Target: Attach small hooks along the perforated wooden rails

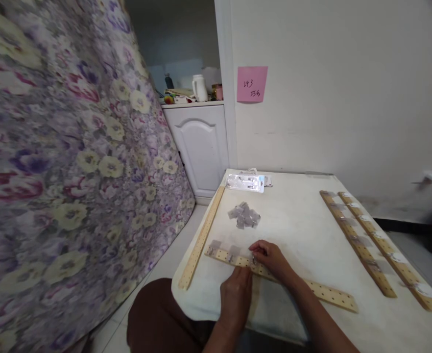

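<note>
One perforated wooden strip (335,296), pale, lying aslant on the white table (293,215) in front of the person; its middle runs under the right hand and just beyond the left fingers, its far-left and near-right ends uncovered. One left hand (236,294), fingers curled inward, fingertips at the strip's near edge; whether they pinch it cannot be told. One right hand (273,260), above the strip, thumb and forefinger bent nearly together just over a small metal fitting (253,260); whether the fitting is gripped cannot be told. Two similar fittings with greyish packets, on the strip's left end, apart from both hands. One heap of greyish packets (243,215), beyond the strip. One longer bare strip (203,240), to the left. Two darker strips, side by side at the right, an inner (359,240) and an outer (392,252), each bearing a row of pieces. One clear blister pack (243,183), at the table's far edge.
</note>
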Tool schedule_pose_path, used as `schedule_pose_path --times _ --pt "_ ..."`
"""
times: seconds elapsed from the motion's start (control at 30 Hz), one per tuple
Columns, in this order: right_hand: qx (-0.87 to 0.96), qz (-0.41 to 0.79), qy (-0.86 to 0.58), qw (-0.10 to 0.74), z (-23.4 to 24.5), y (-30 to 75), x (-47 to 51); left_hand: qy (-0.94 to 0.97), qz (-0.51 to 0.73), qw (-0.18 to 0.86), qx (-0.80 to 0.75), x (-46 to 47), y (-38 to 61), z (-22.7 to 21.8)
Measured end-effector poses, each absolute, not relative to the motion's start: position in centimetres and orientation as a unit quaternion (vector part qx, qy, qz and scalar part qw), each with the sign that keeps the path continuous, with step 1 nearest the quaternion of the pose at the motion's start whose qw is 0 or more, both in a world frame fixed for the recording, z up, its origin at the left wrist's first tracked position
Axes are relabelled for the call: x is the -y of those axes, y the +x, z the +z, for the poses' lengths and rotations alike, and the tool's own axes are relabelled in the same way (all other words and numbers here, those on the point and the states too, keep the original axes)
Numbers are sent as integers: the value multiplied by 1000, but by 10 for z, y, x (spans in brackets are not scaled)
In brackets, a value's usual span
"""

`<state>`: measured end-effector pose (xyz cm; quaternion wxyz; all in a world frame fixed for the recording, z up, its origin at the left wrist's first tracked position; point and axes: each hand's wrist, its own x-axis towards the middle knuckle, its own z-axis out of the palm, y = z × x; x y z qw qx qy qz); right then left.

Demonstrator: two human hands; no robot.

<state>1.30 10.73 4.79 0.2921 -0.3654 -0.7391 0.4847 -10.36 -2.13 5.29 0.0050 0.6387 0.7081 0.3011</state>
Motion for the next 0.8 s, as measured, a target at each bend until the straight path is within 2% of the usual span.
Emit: schedule_pose_path --times 0.8 --pt "714 517 -360 306 51 14 -106 646 306 -6 -699 21 -102 52"
